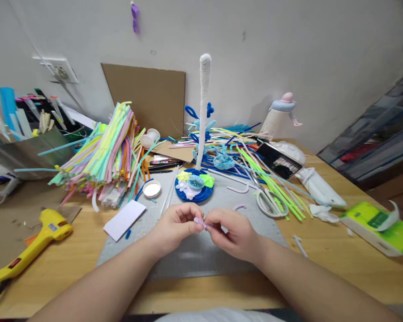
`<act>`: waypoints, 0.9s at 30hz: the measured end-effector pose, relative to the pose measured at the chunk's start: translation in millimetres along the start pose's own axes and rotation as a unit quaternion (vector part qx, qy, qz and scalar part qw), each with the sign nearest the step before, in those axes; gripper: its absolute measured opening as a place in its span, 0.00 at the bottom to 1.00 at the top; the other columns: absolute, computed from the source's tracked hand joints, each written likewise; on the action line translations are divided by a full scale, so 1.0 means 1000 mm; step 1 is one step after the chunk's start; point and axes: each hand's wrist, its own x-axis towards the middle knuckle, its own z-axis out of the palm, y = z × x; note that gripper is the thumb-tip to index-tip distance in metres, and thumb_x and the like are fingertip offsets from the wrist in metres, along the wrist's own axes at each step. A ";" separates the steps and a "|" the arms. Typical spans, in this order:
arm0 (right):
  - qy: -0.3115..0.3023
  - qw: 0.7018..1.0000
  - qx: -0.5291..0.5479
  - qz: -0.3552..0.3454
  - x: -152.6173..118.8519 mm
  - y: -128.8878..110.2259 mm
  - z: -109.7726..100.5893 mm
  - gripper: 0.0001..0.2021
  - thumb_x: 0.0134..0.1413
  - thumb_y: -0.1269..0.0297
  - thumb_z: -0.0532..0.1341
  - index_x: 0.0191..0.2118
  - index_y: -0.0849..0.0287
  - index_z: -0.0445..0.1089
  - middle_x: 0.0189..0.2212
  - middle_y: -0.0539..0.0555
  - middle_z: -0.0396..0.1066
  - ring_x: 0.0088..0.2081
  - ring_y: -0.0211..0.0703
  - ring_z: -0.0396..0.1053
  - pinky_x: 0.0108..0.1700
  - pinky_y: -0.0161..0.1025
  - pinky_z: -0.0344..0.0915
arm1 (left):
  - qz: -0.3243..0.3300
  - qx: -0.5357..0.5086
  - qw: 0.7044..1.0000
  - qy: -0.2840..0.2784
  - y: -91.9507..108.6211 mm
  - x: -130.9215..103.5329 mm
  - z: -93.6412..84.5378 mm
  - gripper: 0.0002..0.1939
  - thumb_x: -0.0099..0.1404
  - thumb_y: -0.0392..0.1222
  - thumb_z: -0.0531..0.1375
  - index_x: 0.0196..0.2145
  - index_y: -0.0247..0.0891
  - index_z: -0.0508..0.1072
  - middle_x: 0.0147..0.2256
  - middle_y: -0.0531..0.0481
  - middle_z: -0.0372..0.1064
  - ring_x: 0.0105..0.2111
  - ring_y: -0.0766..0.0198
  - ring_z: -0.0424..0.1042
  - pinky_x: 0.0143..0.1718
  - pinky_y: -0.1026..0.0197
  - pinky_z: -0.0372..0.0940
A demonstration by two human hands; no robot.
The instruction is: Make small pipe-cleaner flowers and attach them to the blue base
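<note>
Left hand (pixel 176 226) and right hand (pixel 233 232) meet fingertip to fingertip, both pinched narrow on a short, fuzzy lilac pipe cleaner piece (pixel 199 221) held between them above the grey cutting mat (pixel 188 259). Just beyond stands a round blue base (pixel 194 193) with fluffy flowers; the mat nearer the wrists lies bare.

Both my bare forearms reach in from the bottom edge and angle toward each other, meeting near the middle of the view. My left hand (pixel 175 226) is curled, its back turned up and to the left, thumb and forefinger pressed together at the tips. My right hand (pixel 234 232) mirrors it, knuckles up, fingers folded, thumb and forefinger pinched closed. The two grips nearly touch, fingertip to fingertip. Both wrists are slightly bent and held low.
</note>
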 end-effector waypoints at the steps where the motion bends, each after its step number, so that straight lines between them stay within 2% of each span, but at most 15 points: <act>1: 0.003 1.000 0.013 0.015 0.000 -0.001 0.001 0.05 0.52 0.73 0.53 0.33 0.59 0.64 0.24 0.50 0.65 0.24 0.34 0.60 0.27 0.31 0.58 | 0.022 0.020 1.000 -0.001 0.001 0.000 -0.001 0.09 0.50 0.40 0.65 0.24 0.33 0.68 0.26 0.52 0.64 0.28 0.69 0.63 0.31 0.66 0.58; 5: -0.029 0.985 0.099 0.136 0.001 -0.004 0.003 0.03 0.51 0.71 0.54 0.29 0.60 0.63 0.21 0.47 0.61 0.21 0.31 0.56 0.23 0.29 0.55 | 0.101 0.163 0.981 -0.023 0.009 -0.001 -0.005 0.05 0.55 0.38 0.62 0.24 0.34 0.70 0.27 0.50 0.66 0.30 0.66 0.65 0.35 0.64 0.60; 7: -0.050 0.956 0.185 0.222 0.003 -0.006 0.003 0.03 0.52 0.69 0.54 0.29 0.60 0.62 0.19 0.45 0.59 0.18 0.29 0.55 0.20 0.28 0.54 | 0.139 0.229 0.963 -0.038 0.014 -0.002 -0.006 0.05 0.56 0.37 0.61 0.24 0.34 0.71 0.27 0.49 0.68 0.30 0.66 0.67 0.35 0.64 0.60; 9: -0.078 0.910 0.280 0.295 0.005 -0.005 0.002 0.04 0.52 0.67 0.54 0.29 0.60 0.61 0.17 0.43 0.56 0.15 0.28 0.54 0.17 0.27 0.53 | 0.171 0.278 0.943 -0.058 0.017 -0.003 -0.007 0.05 0.58 0.36 0.59 0.25 0.35 0.71 0.27 0.48 0.69 0.30 0.66 0.67 0.35 0.64 0.61; 12: -0.139 0.838 0.378 0.369 0.008 -0.001 0.001 0.03 0.49 0.68 0.56 0.28 0.61 0.61 0.14 0.42 0.56 0.12 0.27 0.53 0.13 0.25 0.49 | 0.195 0.326 0.919 -0.105 0.016 -0.003 -0.007 0.06 0.61 0.34 0.56 0.27 0.35 0.71 0.29 0.46 0.70 0.32 0.66 0.69 0.37 0.65 0.61; 15: -0.186 0.761 0.462 0.417 0.010 0.004 -0.001 0.02 0.45 0.70 0.57 0.27 0.63 0.64 0.14 0.43 0.57 0.11 0.25 0.49 0.11 0.23 0.43 | 0.197 0.355 0.902 -0.151 0.012 -0.003 -0.007 0.08 0.62 0.33 0.53 0.30 0.36 0.72 0.31 0.45 0.71 0.34 0.65 0.69 0.37 0.66 0.61; 18: -0.209 0.697 0.529 0.436 0.011 0.007 -0.004 0.03 0.44 0.71 0.58 0.28 0.65 0.65 0.14 0.43 0.59 0.11 0.23 0.49 0.10 0.22 0.42 | 0.200 0.362 0.897 -0.156 0.009 -0.003 -0.008 0.09 0.62 0.32 0.53 0.30 0.37 0.72 0.31 0.45 0.71 0.33 0.65 0.69 0.36 0.66 0.61; 20: -0.208 0.683 0.547 0.437 0.012 0.008 -0.005 0.04 0.46 0.69 0.58 0.30 0.64 0.65 0.16 0.46 0.64 0.11 0.25 0.54 0.10 0.23 0.45 | 0.207 0.352 0.903 -0.134 0.009 -0.002 -0.009 0.07 0.62 0.33 0.54 0.30 0.37 0.72 0.31 0.45 0.71 0.34 0.65 0.69 0.36 0.66 0.61; 22: -0.202 0.682 0.553 0.434 0.012 0.008 -0.006 0.05 0.48 0.67 0.57 0.32 0.64 0.65 0.18 0.49 0.68 0.12 0.28 0.59 0.10 0.23 0.48 | 0.215 0.345 0.907 -0.113 0.010 -0.002 -0.011 0.06 0.61 0.35 0.55 0.30 0.37 0.72 0.31 0.46 0.72 0.33 0.65 0.69 0.36 0.66 0.62; 27: -0.163 0.709 0.528 0.438 0.010 0.007 -0.003 0.05 0.48 0.67 0.59 0.30 0.64 0.65 0.16 0.48 0.67 0.11 0.28 0.59 0.11 0.23 0.50 | 0.211 0.336 0.911 -0.113 0.011 0.000 -0.011 0.06 0.61 0.35 0.56 0.29 0.37 0.72 0.30 0.46 0.71 0.33 0.66 0.69 0.36 0.65 0.62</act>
